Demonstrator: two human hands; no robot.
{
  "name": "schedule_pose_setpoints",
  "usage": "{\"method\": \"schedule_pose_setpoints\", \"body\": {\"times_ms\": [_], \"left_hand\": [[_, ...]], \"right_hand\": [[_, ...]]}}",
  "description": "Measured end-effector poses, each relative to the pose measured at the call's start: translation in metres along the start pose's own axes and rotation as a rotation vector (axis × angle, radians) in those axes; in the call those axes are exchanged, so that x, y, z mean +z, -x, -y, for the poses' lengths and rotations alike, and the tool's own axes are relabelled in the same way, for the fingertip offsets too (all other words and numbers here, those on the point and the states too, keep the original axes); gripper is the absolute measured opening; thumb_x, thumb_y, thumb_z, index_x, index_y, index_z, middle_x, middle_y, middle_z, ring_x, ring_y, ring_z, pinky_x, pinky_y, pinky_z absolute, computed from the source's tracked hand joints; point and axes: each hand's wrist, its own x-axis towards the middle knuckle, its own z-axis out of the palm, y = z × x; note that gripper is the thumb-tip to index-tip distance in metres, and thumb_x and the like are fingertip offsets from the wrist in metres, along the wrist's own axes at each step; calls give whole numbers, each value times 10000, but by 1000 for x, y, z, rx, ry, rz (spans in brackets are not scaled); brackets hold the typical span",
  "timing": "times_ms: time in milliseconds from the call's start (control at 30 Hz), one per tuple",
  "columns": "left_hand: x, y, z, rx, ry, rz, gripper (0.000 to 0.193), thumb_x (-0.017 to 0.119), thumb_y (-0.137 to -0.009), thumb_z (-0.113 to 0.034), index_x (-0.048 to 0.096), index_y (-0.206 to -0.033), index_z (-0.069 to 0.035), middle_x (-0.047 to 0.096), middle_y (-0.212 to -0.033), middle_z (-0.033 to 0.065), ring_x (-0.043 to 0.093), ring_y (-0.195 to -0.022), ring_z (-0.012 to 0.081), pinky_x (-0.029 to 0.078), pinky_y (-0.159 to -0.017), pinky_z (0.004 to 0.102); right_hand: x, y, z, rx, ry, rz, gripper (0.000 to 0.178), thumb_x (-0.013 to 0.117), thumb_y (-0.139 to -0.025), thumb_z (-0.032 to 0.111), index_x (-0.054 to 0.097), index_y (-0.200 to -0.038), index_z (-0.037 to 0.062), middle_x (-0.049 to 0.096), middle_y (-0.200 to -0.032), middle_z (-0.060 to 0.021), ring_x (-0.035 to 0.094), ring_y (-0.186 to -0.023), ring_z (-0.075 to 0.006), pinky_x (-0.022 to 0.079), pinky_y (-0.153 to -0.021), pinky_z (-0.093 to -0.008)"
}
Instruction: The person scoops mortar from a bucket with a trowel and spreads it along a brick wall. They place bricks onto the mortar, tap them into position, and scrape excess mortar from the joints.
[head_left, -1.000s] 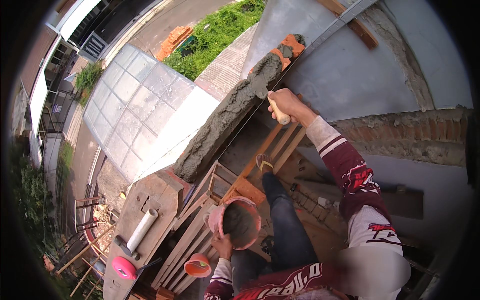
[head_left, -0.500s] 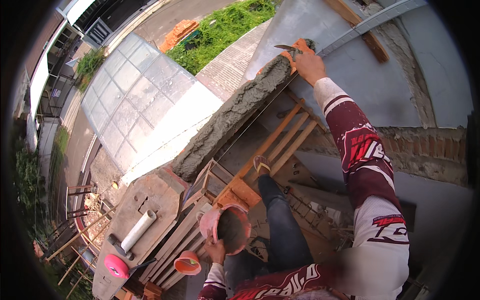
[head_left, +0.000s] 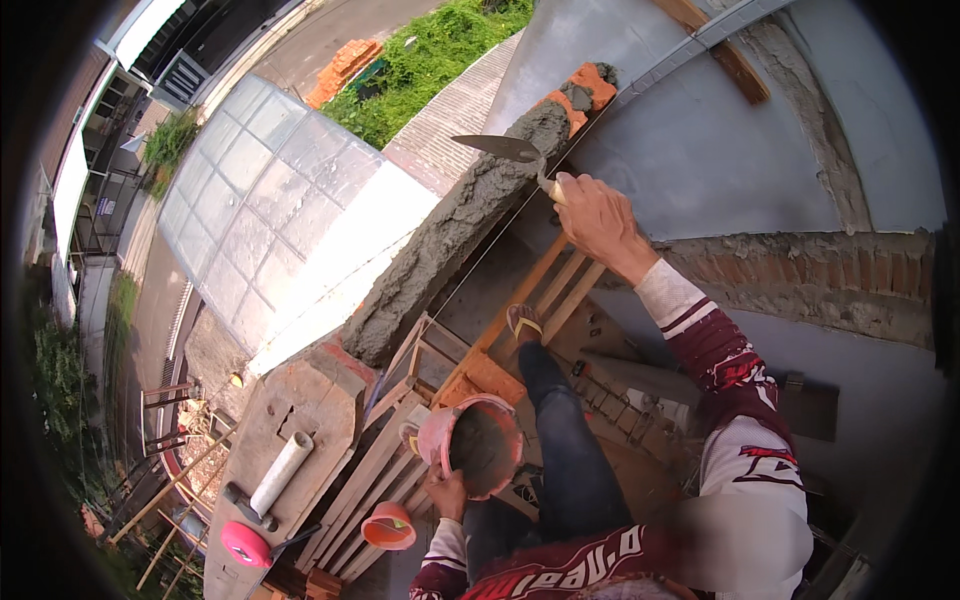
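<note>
My right hand is closed round the handle of a pointed trowel, whose blade is over the wall top. Wet grey mortar lies in a long, rough bed along that wall. At its far end are orange bricks with mortar on and between them. My left hand grips the rim of a reddish bucket, tilted over my lap, with grey mortar inside. A taut string line runs along the wall's right side.
Wooden boards at lower left carry a white pipe, a hammer and a pink round tool. A small orange pail stands by timber slats. My sandalled foot rests on wooden framing, with a drop below.
My right hand has drawn the trowel back from the far bricks, toward me and over the mortar bed. The bucket in my left hand has shifted slightly right in the view.
</note>
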Motion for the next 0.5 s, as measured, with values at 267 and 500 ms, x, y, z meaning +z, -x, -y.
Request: {"method": "schedule_pose_setpoints", "body": {"times_ms": [267, 500], "left_hand": [[2, -8, -29, 123, -143, -6, 367, 608, -738, 25, 687, -1090, 89, 608, -790, -3, 518, -687, 84, 440, -671, 250], [3, -20, -20, 100, -338, 78, 382, 603, -730, 15, 663, -1096, 108, 658, -1323, 206, 617, -1193, 220, 421, -1060, 314]], "right_hand": [[94, 142, -17, 646, -678, -64, 365, 694, -930, 329, 642, -1124, 24, 690, -959, -214, 677, -912, -432, 522, -773, -470], [213, 95, -33, 365, -677, -228, 373, 695, -946, 387, 630, -1118, 62, 684, -969, -178, 676, -897, -429, 540, -739, -476]]}}
